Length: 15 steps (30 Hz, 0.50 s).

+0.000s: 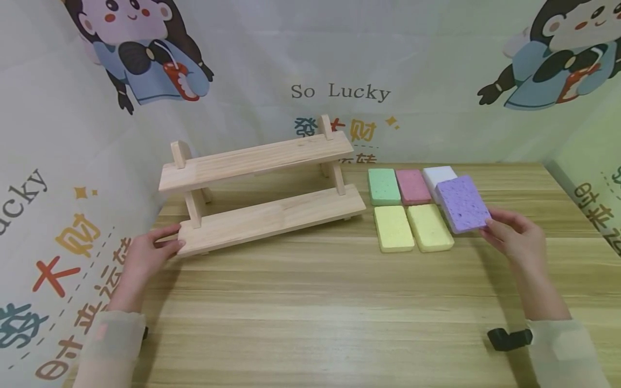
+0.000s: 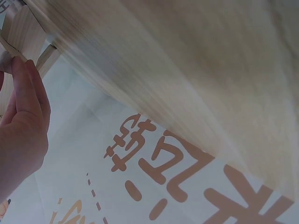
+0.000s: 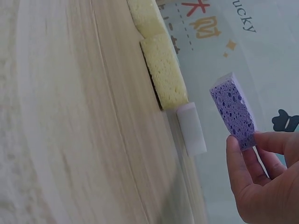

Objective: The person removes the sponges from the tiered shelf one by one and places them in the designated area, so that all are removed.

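My right hand (image 1: 521, 240) pinches a purple sponge (image 1: 462, 203) by its near right corner. In the right wrist view the purple sponge (image 3: 234, 112) is raised off the table, between thumb and fingers. Behind it, partly covered in the head view, lies a white sponge (image 1: 439, 175). At the left, my left hand (image 1: 150, 256) grips the left end of the lower board of a two-tier wooden rack (image 1: 276, 215). The left wrist view shows the left hand (image 2: 23, 102) with thumb and fingers at the board's end.
Beside the rack lie a green sponge (image 1: 384, 187), a pink sponge (image 1: 413, 186) and two yellow sponges (image 1: 394, 229) in two rows. All stand on a wood-grain table (image 1: 330, 302). A printed cloth (image 1: 252, 64) hangs behind and at both sides.
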Each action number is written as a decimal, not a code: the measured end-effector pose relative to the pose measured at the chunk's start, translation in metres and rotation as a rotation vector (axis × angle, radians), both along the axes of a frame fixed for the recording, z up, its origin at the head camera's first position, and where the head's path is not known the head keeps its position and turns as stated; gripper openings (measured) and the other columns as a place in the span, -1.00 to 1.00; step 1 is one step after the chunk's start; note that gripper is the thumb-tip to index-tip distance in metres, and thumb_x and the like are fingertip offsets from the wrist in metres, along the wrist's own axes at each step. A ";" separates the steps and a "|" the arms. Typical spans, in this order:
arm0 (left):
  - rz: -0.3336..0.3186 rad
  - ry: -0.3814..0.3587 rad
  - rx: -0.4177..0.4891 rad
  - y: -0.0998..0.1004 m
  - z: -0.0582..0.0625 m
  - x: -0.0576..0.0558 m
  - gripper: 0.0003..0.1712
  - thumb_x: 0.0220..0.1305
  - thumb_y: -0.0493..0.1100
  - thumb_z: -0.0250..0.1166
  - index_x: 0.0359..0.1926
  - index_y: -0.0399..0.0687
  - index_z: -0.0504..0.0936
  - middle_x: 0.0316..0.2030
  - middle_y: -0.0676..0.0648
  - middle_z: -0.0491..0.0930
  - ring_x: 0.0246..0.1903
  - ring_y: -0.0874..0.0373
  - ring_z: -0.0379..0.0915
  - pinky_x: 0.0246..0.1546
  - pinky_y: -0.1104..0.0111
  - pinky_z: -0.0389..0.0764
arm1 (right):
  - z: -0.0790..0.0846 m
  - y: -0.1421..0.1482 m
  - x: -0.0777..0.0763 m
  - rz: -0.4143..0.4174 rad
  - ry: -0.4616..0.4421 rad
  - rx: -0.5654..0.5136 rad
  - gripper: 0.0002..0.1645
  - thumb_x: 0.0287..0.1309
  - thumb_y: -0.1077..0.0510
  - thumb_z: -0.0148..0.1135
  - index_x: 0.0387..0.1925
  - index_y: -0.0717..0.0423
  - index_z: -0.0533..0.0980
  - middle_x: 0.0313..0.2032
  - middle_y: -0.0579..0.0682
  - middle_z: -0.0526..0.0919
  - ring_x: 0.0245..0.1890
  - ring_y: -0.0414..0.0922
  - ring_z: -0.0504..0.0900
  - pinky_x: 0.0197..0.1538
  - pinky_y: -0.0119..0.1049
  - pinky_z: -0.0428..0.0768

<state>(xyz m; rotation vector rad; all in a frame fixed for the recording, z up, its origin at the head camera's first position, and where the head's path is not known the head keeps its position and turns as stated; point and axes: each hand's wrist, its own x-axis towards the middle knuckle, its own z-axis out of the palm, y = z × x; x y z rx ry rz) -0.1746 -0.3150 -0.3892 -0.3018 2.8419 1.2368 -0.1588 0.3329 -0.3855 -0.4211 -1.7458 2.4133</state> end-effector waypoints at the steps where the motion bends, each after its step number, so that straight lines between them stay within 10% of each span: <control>1: 0.000 -0.001 0.003 0.000 0.000 0.000 -0.41 0.43 -0.12 0.22 0.38 -0.29 0.39 0.24 -0.45 0.47 -0.38 0.79 0.30 -0.35 0.70 0.49 | -0.001 0.001 0.000 -0.001 -0.001 -0.004 -0.74 0.20 0.43 0.27 -0.34 0.01 0.67 -0.38 -0.18 0.72 -0.43 -0.28 0.74 -0.28 -0.46 0.69; 15: 0.006 -0.004 -0.024 0.000 0.001 0.001 -0.41 0.42 -0.10 0.24 0.37 -0.28 0.41 0.25 -0.44 0.47 -0.37 0.76 0.28 -0.36 0.70 0.48 | -0.007 0.016 0.003 0.023 -0.025 -0.073 -0.69 0.16 0.50 0.25 -0.41 0.05 0.70 -0.44 -0.12 0.74 -0.47 -0.22 0.75 -0.30 -0.42 0.70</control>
